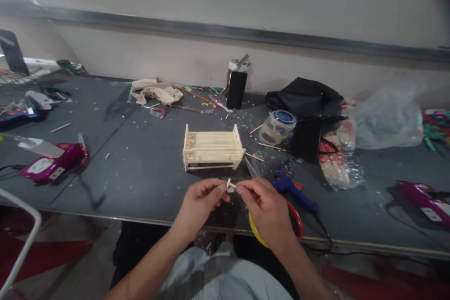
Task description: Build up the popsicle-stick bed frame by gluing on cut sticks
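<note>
Close to the table's front edge, my left hand point(206, 199) pinches small pale wooden stick pieces point(229, 184). My right hand point(267, 204) grips the other side of the same pieces, fingertips pressed together. How the pieces join is too small to make out. Just beyond my hands stands a little wooden stick frame point(213, 149), shaped like a small bed or rack with corner posts. Scissors point(298, 220) with red and yellow handles lie partly under my right hand. A blue glue gun point(293, 190) rests to the right of that hand.
A clear jar point(277, 127) with a blue lid stands behind the glue gun, beside a black bag point(304, 98). Packaged sticks point(335, 164) lie further right. A black phone point(236, 89) leans near the wall. Purple devices point(52, 164) flank the workspace, and wood scraps litter the table.
</note>
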The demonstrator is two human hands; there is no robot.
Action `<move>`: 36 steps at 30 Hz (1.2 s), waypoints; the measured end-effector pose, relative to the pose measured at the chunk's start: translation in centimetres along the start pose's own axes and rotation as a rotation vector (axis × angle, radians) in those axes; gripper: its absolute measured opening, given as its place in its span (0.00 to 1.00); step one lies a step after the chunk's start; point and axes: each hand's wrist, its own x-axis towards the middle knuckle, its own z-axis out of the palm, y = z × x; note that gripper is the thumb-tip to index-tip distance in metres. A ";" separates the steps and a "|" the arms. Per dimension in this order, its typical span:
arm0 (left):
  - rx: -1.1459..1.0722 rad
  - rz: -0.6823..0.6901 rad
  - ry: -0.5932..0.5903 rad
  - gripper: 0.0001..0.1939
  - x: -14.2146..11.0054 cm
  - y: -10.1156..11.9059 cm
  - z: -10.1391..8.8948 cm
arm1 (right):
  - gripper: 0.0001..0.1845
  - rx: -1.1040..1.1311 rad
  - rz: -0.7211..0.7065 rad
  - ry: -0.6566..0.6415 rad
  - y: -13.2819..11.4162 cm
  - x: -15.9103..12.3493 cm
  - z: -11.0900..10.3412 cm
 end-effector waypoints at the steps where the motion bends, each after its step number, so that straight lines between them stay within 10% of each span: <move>1: -0.010 -0.015 0.005 0.13 0.1 0.0 0.0 | 0.10 0.023 0.002 -0.006 0.0 0.1 0.0; 27: 0.039 0.096 0.043 0.09 0.8 -1.2 -0.2 | 0.09 0.132 0.039 0.001 -0.5 0.1 0.8; 36: 0.005 0.113 0.046 0.09 0.6 -2.0 -0.6 | 0.08 0.523 0.254 -0.079 -0.5 0.5 0.9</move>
